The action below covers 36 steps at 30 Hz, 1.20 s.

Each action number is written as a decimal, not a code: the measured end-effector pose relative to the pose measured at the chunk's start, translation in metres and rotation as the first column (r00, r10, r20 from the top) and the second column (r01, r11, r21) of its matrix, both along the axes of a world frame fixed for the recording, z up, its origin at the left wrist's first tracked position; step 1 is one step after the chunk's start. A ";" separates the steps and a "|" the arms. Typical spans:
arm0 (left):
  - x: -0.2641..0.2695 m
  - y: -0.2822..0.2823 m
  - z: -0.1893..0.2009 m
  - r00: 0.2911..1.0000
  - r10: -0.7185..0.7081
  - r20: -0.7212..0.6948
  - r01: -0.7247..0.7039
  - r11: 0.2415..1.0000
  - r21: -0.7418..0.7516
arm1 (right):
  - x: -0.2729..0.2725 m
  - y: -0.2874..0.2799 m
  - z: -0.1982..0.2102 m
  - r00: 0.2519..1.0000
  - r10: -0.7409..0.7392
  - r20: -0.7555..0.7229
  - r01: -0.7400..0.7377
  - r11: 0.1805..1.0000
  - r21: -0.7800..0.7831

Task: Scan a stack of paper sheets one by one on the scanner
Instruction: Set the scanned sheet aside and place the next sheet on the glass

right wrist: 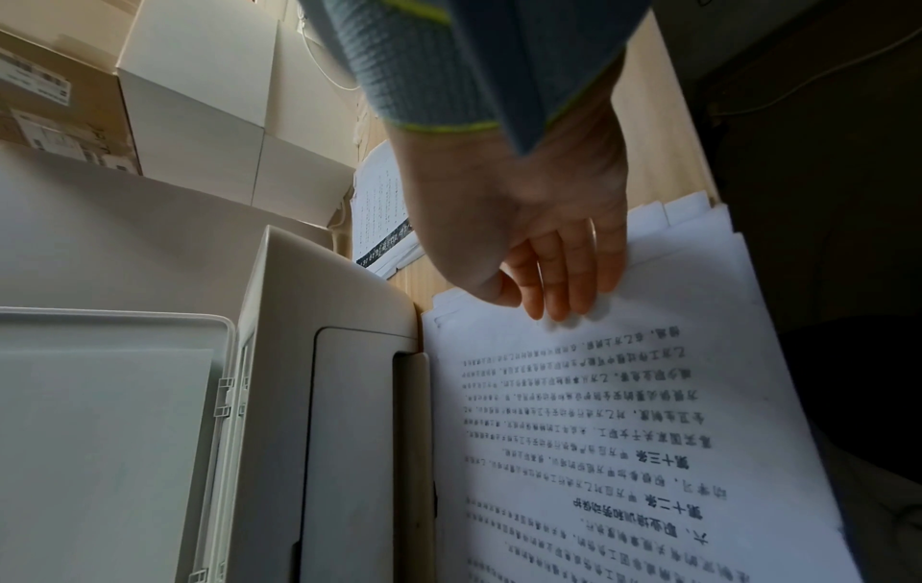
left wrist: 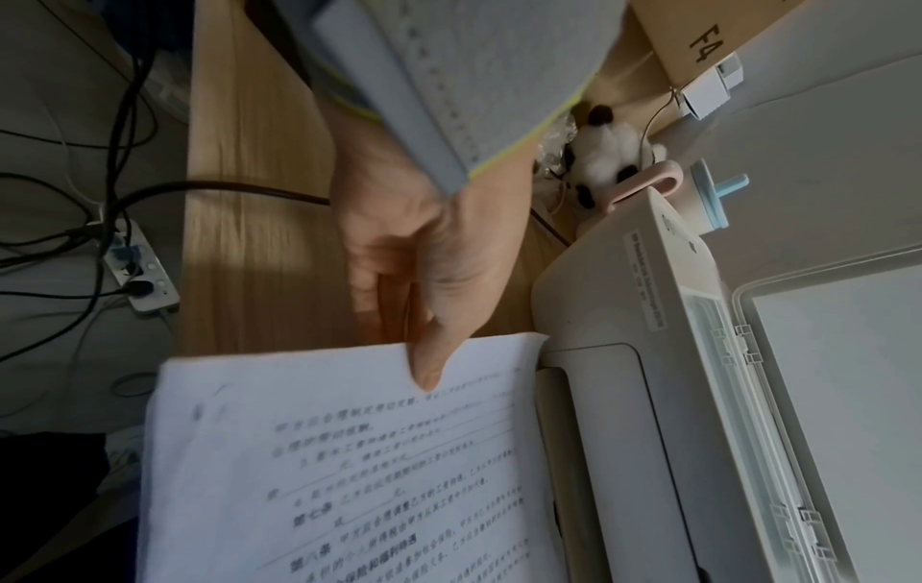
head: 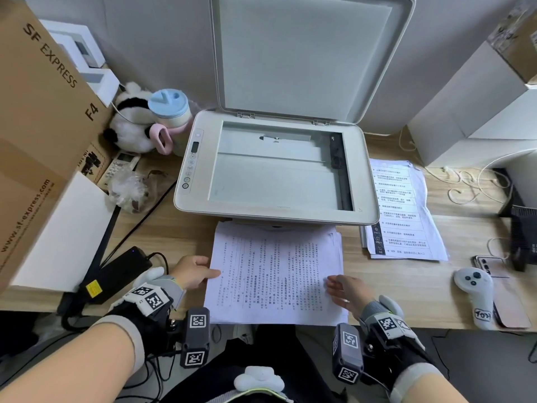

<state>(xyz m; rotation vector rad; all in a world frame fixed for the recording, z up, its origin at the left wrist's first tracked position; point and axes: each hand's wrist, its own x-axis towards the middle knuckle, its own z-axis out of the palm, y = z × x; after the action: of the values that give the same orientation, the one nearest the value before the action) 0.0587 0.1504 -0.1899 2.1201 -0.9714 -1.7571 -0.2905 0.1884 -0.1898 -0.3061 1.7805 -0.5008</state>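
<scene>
A stack of printed sheets (head: pixel 276 271) lies on the wooden desk just in front of the scanner (head: pixel 273 218). The scanner lid (head: pixel 305 53) stands up and the glass (head: pixel 276 175) is bare. My left hand (head: pixel 207 271) pinches the stack's left edge: in the left wrist view the thumb (left wrist: pixel 424 367) lies on the top sheet (left wrist: pixel 349 453) and the fingers go underneath. My right hand (head: pixel 335 283) is at the right side, and in the right wrist view its straight fingers (right wrist: pixel 564 299) rest on the top sheet (right wrist: pixel 624 414).
A second pile of printed pages (head: pixel 404 210) lies right of the scanner. A white controller (head: pixel 476 295) and a phone (head: pixel 508 306) sit at the right. A cardboard box (head: pixel 37 112), a plush panda (head: pixel 130 129), a cup (head: pixel 171 112) and a black power adapter (head: pixel 116 274) crowd the left.
</scene>
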 end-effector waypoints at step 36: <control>-0.010 -0.096 0.142 0.977 0.032 -0.211 -0.138 0.847 -0.514 | -0.041 -0.078 0.120 0.998 0.063 0.014 -0.041 0.787 -0.616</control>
<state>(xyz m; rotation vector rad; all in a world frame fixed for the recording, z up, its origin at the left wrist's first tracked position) 0.0491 0.0547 -0.0479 1.5862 -1.1248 -1.4086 -0.3311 0.1107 -0.0698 -0.7964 1.5239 -1.0443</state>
